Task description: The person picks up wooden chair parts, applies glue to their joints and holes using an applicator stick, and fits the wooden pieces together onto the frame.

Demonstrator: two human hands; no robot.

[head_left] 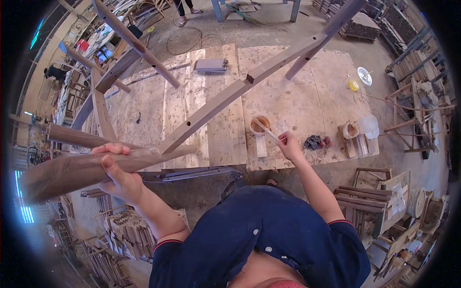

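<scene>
My left hand (120, 168) is wrapped round a thick wooden leg (72, 170) of a chair-like frame. A long rail (206, 111) with dark holes and a notch runs from that leg up to another leg (338, 21) at the far right. My right hand (290, 146) pinches a thin flat wooden stick (272, 134). The stick's far end is at a small cup (260, 124) of brown paste, over its opening. Under the cup lies a short pale wood block (260, 146). A dark crumpled rag (312, 142) lies right of my right hand.
The frame stands over a stained plywood worktable (221, 139). On it are a grey rectangular block (211, 66), a second cup (350, 130), a white plastic container (369, 126) and a yellow lid (353, 85). Stacked wood surrounds the table. A person's legs (185, 12) show at the far side.
</scene>
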